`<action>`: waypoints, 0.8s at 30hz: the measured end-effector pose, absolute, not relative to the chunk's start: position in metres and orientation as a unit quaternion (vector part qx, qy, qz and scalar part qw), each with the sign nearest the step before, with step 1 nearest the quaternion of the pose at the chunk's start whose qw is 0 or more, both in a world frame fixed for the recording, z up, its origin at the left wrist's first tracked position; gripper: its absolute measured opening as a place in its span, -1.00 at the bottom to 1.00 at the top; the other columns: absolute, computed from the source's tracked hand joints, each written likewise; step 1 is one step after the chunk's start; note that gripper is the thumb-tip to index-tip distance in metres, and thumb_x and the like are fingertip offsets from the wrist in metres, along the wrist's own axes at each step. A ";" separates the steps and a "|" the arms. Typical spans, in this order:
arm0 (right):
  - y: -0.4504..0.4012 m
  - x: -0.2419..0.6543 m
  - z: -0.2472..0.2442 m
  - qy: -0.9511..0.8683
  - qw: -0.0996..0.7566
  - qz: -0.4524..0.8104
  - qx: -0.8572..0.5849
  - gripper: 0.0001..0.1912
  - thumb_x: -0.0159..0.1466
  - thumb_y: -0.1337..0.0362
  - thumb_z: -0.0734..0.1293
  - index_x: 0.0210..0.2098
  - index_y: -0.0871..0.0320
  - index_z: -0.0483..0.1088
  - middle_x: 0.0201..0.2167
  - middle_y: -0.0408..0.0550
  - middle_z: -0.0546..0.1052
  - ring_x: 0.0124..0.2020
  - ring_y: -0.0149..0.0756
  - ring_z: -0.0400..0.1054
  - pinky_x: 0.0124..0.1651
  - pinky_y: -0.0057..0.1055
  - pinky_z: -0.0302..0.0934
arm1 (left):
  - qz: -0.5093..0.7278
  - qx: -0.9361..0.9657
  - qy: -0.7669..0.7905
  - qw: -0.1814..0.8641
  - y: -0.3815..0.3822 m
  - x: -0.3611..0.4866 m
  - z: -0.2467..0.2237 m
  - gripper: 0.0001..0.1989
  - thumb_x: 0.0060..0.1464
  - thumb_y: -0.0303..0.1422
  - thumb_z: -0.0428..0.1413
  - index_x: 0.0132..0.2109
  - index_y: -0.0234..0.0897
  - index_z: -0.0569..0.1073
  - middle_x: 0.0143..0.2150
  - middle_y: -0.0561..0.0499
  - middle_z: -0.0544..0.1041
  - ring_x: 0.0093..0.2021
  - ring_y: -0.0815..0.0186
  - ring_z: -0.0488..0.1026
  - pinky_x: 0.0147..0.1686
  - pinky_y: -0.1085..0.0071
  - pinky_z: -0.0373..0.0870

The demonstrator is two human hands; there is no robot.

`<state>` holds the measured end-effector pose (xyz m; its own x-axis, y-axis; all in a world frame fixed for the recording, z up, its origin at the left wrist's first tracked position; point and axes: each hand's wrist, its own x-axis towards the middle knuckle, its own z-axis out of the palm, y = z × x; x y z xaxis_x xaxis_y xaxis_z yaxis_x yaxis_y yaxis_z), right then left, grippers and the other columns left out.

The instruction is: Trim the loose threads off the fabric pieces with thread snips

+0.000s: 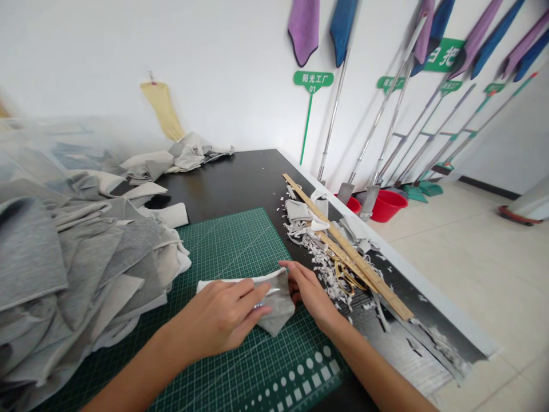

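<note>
Cloth piece (279,315) on the green mat (231,243), apparently unfinished, its right end pinched by the right hand (311,290) while the left hand (218,313) grips a slim pointed tool (273,291); alongside, a grey fabric heap (98,252) suggests much remaining, and past the right hand, shredded offcuts (326,277) suggest some trimming already done.

My grey fabric piece (279,313) is showing a white edge (262,278); my green cutting mat (231,236) is bearing white gridlines.
</note>
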<state>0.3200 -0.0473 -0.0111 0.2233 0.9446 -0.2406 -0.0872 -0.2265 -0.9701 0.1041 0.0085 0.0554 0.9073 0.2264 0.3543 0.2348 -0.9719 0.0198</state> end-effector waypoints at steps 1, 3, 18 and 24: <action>-0.047 0.320 -0.011 -0.361 0.507 0.508 -0.596 -0.41 0.30 -0.19 0.25 0.05 0.14 0.50 -0.52 -0.23 0.26 -0.57 -0.42 0.23 -0.60 -0.53 0.04 | -0.178 -0.976 -0.123 0.014 0.009 0.103 0.055 -0.74 0.45 -0.34 -0.05 0.17 -0.31 0.34 -0.18 -0.04 0.56 -0.31 0.17 0.59 -0.40 0.26 0.52; -0.047 0.320 -0.012 -0.361 0.507 0.506 -0.597 -0.40 0.31 -0.19 0.25 0.05 0.14 0.50 -0.53 -0.23 0.26 -0.58 -0.42 0.23 -0.60 -0.53 0.03 | -0.162 -0.978 -0.128 0.027 0.010 0.102 0.053 -0.76 0.45 -0.36 -0.07 0.13 -0.32 0.36 -0.19 -0.05 0.57 -0.34 0.16 0.59 -0.44 0.26 0.49; -0.048 0.319 -0.007 -0.350 0.501 0.515 -0.601 -0.40 0.29 -0.20 0.27 0.04 0.13 0.50 -0.51 -0.21 0.29 -0.55 -0.40 0.25 -0.58 -0.50 0.04 | -0.144 -0.979 -0.142 0.034 0.010 0.077 0.047 -0.77 0.45 -0.41 -0.08 0.12 -0.31 0.39 -0.26 -0.01 0.55 -0.36 0.17 0.58 -0.46 0.25 0.47; -0.048 0.318 -0.007 -0.348 0.501 0.510 -0.607 -0.40 0.29 -0.20 0.27 0.05 0.13 0.50 -0.53 -0.22 0.27 -0.55 -0.38 0.23 -0.57 -0.50 0.05 | -0.172 -0.969 -0.169 0.045 0.000 0.024 0.041 -0.69 0.49 -0.33 -0.10 0.24 -0.25 0.36 -0.15 -0.01 0.60 -0.34 0.31 0.59 -0.43 0.35 0.44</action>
